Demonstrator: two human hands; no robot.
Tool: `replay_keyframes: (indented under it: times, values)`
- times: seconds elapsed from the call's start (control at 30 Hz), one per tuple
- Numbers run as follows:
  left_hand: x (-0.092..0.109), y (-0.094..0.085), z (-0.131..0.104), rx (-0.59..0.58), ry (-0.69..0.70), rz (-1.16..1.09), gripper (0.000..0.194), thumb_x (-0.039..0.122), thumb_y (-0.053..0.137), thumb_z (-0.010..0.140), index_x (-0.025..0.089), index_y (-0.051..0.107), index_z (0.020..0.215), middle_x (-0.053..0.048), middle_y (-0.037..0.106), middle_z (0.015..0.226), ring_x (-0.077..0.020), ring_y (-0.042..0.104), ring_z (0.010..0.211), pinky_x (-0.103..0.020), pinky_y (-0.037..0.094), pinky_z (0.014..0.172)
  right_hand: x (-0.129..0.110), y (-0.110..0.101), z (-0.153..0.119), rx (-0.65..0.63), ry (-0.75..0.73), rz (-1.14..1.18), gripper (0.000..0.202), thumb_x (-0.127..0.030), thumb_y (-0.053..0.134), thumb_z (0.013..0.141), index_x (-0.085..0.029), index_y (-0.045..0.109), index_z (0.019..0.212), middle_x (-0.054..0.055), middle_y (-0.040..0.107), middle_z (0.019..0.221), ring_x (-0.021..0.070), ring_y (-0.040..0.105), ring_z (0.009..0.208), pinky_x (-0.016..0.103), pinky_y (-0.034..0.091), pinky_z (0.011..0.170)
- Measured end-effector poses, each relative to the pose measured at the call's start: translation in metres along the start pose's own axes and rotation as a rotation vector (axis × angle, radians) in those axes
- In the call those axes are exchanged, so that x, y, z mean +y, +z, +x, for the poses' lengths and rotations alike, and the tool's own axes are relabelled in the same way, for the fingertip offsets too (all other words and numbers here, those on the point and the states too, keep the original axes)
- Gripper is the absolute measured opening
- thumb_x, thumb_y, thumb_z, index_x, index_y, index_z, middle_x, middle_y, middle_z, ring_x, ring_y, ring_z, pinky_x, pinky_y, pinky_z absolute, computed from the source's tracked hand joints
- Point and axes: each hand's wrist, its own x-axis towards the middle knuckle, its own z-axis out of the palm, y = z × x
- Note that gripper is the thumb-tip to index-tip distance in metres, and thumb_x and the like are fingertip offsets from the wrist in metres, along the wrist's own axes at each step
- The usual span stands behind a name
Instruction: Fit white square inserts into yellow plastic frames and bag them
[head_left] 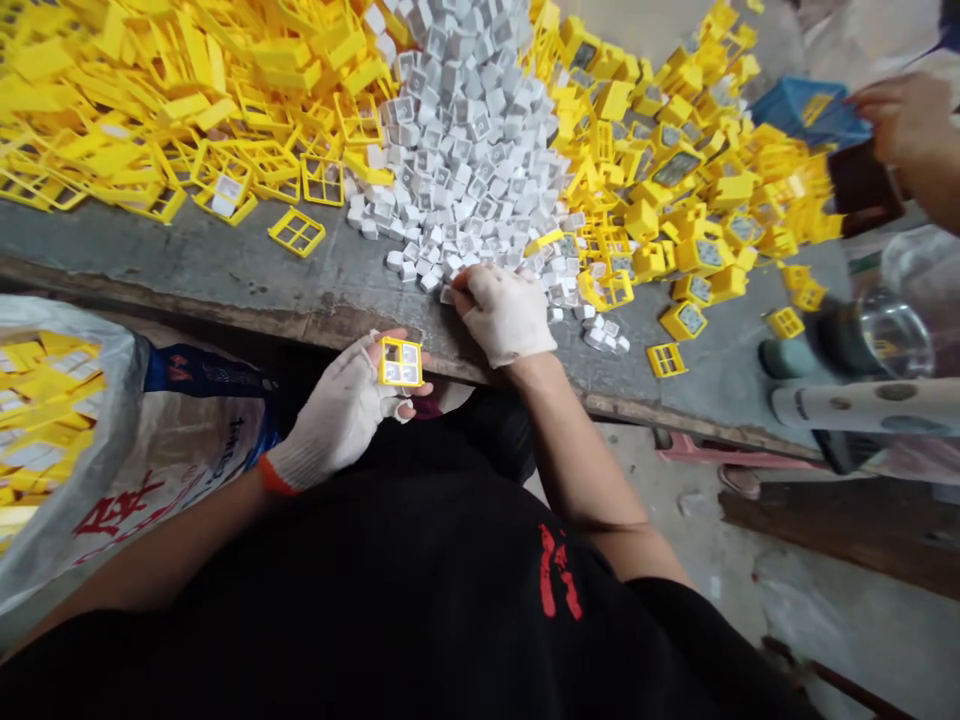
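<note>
You are working in what looks like a workshop for small plastic parts. Beyond your left hand point(334, 410), yellow frames point(262, 60) are lying heaped in bulk on a worn workbench point(225, 245); just beyond your right hand point(510, 315), a pile of whitish pieces point(465, 120) is spreading, with yellow blocks point(731, 190) crowding farther right. Left of your left hand, a printed sack point(187, 440) is holding more yellow parts point(45, 410). You are wearing knitted work gloves point(319, 430), another person's hand point(900, 115) is showing well to the right of your right hand, and grey floor point(645, 490) is lying below the workbench, right of your right forearm point(589, 460).
</note>
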Motion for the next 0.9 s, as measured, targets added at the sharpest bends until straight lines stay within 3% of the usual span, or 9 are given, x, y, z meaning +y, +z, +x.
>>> replay_keyframes:
  times: [0.13, 0.3, 0.37, 0.5, 0.57, 0.63, 0.73, 0.8, 0.9]
  values:
    - [0.005, 0.004, 0.003, -0.028, -0.093, -0.002, 0.026, 0.043, 0.073, 0.109, 0.018, 0.075, 0.117, -0.015, 0.084, 0.105, -0.0241, 0.078, 0.072, -0.027, 0.054, 0.054, 0.014, -0.029, -0.023, -0.046, -0.128, 0.18, 0.014, -0.035, 0.069, 0.107, -0.025, 0.08, 0.105, 0.006, 0.086, 0.097, 0.0292, 0.078, 0.089, 0.043, 0.059, 0.086]
    - [0.006, 0.009, 0.01, -0.204, -0.374, 0.126, 0.034, 0.041, 0.058, 0.113, 0.015, 0.078, 0.105, -0.02, 0.083, 0.094, -0.0223, 0.069, 0.057, -0.027, 0.043, 0.042, 0.011, -0.075, -0.039, -0.193, -0.546, 0.225, 0.031, -0.047, 0.054, 0.116, -0.031, 0.078, 0.105, 0.002, 0.08, 0.095, 0.0249, 0.075, 0.089, 0.052, 0.061, 0.102]
    - [0.005, 0.011, 0.013, -0.269, -0.477, 0.174, 0.039, 0.04, 0.054, 0.114, 0.014, 0.08, 0.103, -0.02, 0.083, 0.09, -0.0212, 0.067, 0.055, -0.026, 0.041, 0.041, 0.001, -0.088, -0.041, -0.289, -0.642, 0.258, 0.039, -0.047, 0.045, 0.12, -0.033, 0.078, 0.104, 0.001, 0.078, 0.092, 0.0238, 0.074, 0.091, 0.054, 0.062, 0.106]
    - [0.008, 0.021, 0.013, -0.37, -0.578, 0.264, 0.035, 0.034, 0.056, 0.113, 0.015, 0.083, 0.103, -0.012, 0.074, 0.07, -0.0203, 0.065, 0.052, -0.024, 0.043, 0.042, -0.019, -0.098, -0.043, -0.484, -0.749, 0.263, 0.045, -0.05, 0.042, 0.122, -0.035, 0.077, 0.099, 0.001, 0.077, 0.086, 0.0244, 0.075, 0.096, 0.053, 0.064, 0.109]
    - [0.009, 0.027, 0.011, -0.387, -0.6, 0.321, 0.037, 0.031, 0.052, 0.113, 0.014, 0.085, 0.112, -0.01, 0.067, 0.061, -0.0225, 0.063, 0.05, -0.026, 0.044, 0.042, -0.021, -0.096, -0.043, -0.539, -0.816, 0.232, 0.036, -0.046, 0.049, 0.121, -0.034, 0.08, 0.105, 0.001, 0.08, 0.092, 0.0257, 0.077, 0.103, 0.054, 0.063, 0.112]
    - [0.009, 0.033, 0.01, -0.343, -0.611, 0.381, 0.041, 0.031, 0.05, 0.113, 0.012, 0.086, 0.121, -0.012, 0.07, 0.063, -0.0241, 0.063, 0.049, -0.028, 0.044, 0.042, -0.013, -0.089, -0.044, -0.549, -0.801, 0.238, 0.023, -0.037, 0.059, 0.117, -0.033, 0.082, 0.113, 0.0, 0.083, 0.102, 0.0262, 0.079, 0.11, 0.055, 0.061, 0.117]
    - [0.007, 0.039, 0.01, -0.245, -0.652, 0.422, 0.043, 0.036, 0.049, 0.113, 0.013, 0.086, 0.114, -0.017, 0.076, 0.07, -0.0238, 0.061, 0.047, -0.028, 0.039, 0.038, 0.011, -0.071, -0.052, -0.47, -0.616, 0.431, 0.02, -0.043, 0.068, 0.114, -0.031, 0.084, 0.118, 0.0, 0.086, 0.109, 0.0246, 0.081, 0.107, 0.049, 0.065, 0.11]
    - [0.006, 0.038, 0.013, -0.259, -0.667, 0.381, 0.047, 0.041, 0.048, 0.113, 0.015, 0.085, 0.103, -0.019, 0.077, 0.071, -0.0218, 0.059, 0.044, -0.027, 0.037, 0.037, 0.027, -0.057, -0.064, -0.259, -0.477, 0.623, 0.032, -0.056, 0.067, 0.116, -0.029, 0.085, 0.116, 0.001, 0.087, 0.107, 0.0237, 0.081, 0.098, 0.045, 0.069, 0.098]
    - [0.002, 0.031, 0.02, -0.359, -0.634, 0.282, 0.046, 0.045, 0.055, 0.112, 0.015, 0.084, 0.095, -0.02, 0.078, 0.074, -0.0207, 0.06, 0.045, -0.027, 0.041, 0.039, 0.037, -0.041, -0.085, 0.089, -0.397, 0.707, 0.036, -0.056, 0.063, 0.119, -0.029, 0.087, 0.115, 0.005, 0.088, 0.112, 0.0253, 0.082, 0.1, 0.046, 0.07, 0.095]
